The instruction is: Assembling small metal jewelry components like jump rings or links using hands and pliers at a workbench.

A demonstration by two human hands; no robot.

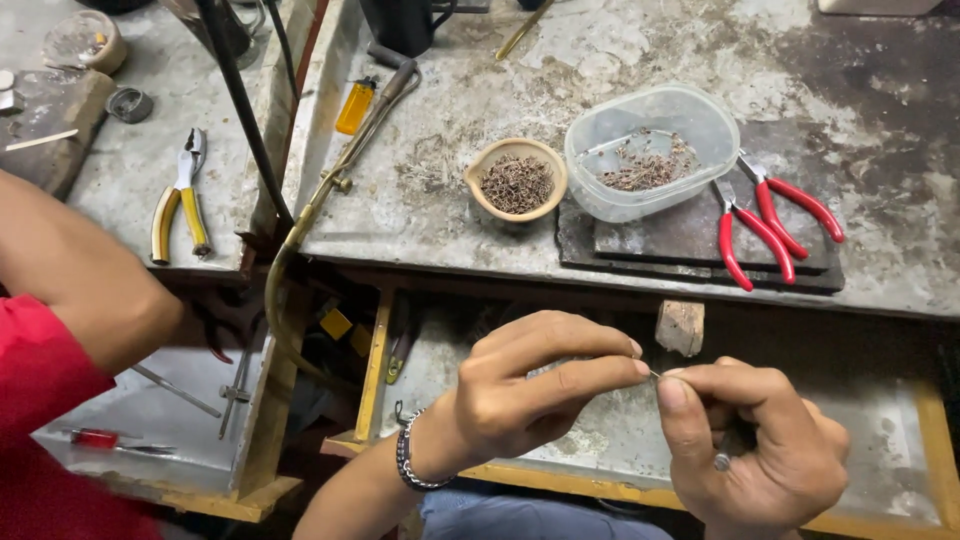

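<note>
My left hand (535,385), with a dark bead bracelet on the wrist, pinches a tiny metal piece (655,375) between thumb and forefinger. My right hand (755,445) meets it fingertip to fingertip and is closed around a thin metal tool whose end (722,461) shows below the fingers. Both hands hover over an open wooden drawer (620,440) in front of the workbench. On the bench beyond stand a small tan bowl (516,179) and a clear plastic tub (652,150), each holding several small dark metal bits.
Two red-handled pliers (770,220) lie on a dark slab right of the tub. A brass torch (330,190), an orange lighter (354,107) and yellow-handled pliers (180,200) lie at left. Another person's arm in a red sleeve (60,330) is at the left edge.
</note>
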